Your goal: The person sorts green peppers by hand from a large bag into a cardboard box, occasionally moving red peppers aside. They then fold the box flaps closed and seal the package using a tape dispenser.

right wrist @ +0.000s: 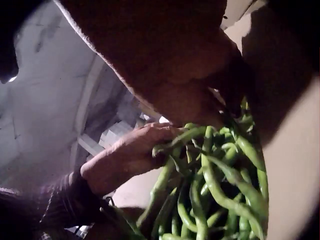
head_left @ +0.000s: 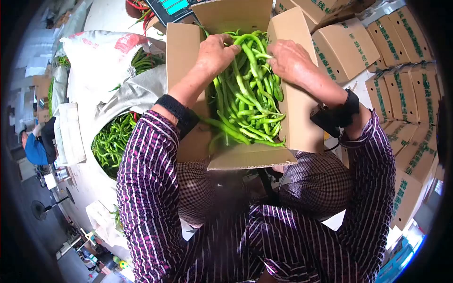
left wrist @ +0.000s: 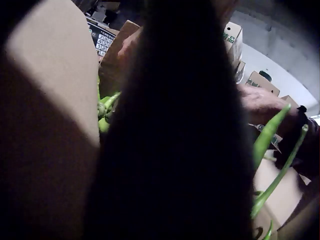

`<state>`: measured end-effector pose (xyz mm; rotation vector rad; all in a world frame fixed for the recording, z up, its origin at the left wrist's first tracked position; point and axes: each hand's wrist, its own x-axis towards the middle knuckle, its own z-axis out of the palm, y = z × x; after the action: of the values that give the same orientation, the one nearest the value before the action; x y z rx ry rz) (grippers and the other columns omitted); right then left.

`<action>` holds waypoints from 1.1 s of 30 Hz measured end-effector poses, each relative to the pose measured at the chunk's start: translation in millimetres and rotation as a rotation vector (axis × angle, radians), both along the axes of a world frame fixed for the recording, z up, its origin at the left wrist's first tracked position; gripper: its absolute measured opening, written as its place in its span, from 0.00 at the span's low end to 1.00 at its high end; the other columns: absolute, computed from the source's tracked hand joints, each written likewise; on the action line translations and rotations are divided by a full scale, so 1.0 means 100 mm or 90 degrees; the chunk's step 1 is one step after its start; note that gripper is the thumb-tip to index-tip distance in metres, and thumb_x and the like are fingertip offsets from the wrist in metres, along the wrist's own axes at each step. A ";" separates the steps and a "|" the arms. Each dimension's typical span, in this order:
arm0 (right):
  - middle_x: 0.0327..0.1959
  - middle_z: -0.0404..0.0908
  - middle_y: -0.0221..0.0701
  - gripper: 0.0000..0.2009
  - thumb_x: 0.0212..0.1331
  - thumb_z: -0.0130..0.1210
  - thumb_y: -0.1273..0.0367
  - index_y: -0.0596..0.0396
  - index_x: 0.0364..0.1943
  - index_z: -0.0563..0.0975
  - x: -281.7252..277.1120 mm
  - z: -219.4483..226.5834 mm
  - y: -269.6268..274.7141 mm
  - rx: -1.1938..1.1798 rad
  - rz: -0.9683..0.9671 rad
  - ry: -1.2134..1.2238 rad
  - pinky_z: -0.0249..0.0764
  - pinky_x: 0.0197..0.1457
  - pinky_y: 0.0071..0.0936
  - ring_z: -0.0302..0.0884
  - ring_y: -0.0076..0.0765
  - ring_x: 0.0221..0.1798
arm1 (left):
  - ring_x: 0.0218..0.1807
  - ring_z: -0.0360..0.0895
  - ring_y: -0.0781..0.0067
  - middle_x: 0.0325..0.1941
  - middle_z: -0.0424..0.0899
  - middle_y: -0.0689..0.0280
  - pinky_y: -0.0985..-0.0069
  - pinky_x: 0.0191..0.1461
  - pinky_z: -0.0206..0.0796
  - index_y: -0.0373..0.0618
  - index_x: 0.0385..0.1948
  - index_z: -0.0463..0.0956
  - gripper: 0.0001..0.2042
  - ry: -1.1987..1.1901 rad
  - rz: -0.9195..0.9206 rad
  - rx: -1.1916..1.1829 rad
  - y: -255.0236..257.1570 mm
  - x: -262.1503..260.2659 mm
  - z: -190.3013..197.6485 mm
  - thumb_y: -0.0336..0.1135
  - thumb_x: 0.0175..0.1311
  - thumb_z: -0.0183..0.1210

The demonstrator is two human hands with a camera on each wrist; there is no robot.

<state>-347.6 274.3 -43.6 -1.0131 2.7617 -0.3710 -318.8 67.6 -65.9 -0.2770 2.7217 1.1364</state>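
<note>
Long green chili peppers (head_left: 255, 94) fill an open cardboard box (head_left: 296, 118) between the person's knees. At the far left of the pile, the left hand (head_left: 214, 54) grips peppers, its thumb lying beside a curved one; the right wrist view also shows this left hand (right wrist: 132, 155) with fingers over a pepper. Across from it, the right hand (head_left: 290, 59) has its fingers curled in at a pepper's end, by the box's right wall. Its fingertips are hidden in the head view. A dark shape covers most of the left wrist view, where some peppers (left wrist: 270, 135) stick up.
Left of the box stand white sacks (head_left: 94, 59) and an open sack of green peppers (head_left: 113, 141). A scale (head_left: 172, 8) sits beyond the box. Printed cardboard boxes (head_left: 401, 94) are stacked at the right. Another person (head_left: 37, 146) is at the far left.
</note>
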 end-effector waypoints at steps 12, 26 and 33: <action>0.45 0.78 0.49 0.25 0.52 0.55 0.64 0.56 0.56 0.70 -0.42 0.09 -0.16 0.053 -0.011 -0.102 0.69 0.58 0.43 0.74 0.55 0.53 | 0.36 0.80 0.70 0.40 0.81 0.58 0.76 0.36 0.77 0.32 0.52 0.72 0.19 0.000 0.139 0.218 -0.12 -0.03 -0.07 0.33 0.62 0.61; 0.49 0.78 0.51 0.30 0.54 0.52 0.67 0.54 0.63 0.61 -0.42 -0.19 -0.17 -0.038 0.112 -0.203 0.70 0.57 0.45 0.75 0.58 0.52 | 0.47 0.80 0.49 0.42 0.82 0.45 0.61 0.53 0.70 0.35 0.51 0.73 0.26 0.028 -0.047 -0.100 0.02 0.03 -0.13 0.48 0.59 0.59; 0.53 0.76 0.49 0.27 0.58 0.55 0.68 0.56 0.63 0.64 0.04 0.10 0.10 -0.065 0.219 -0.211 0.69 0.59 0.44 0.73 0.57 0.55 | 0.29 0.80 0.71 0.28 0.79 0.60 0.75 0.26 0.74 0.36 0.42 0.72 0.10 0.042 0.215 0.329 -0.29 -0.11 -0.10 0.34 0.67 0.53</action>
<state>-344.1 283.9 -33.4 -1.2918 2.2458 -0.5712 -329.9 38.9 -76.0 -0.6396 2.3700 1.9106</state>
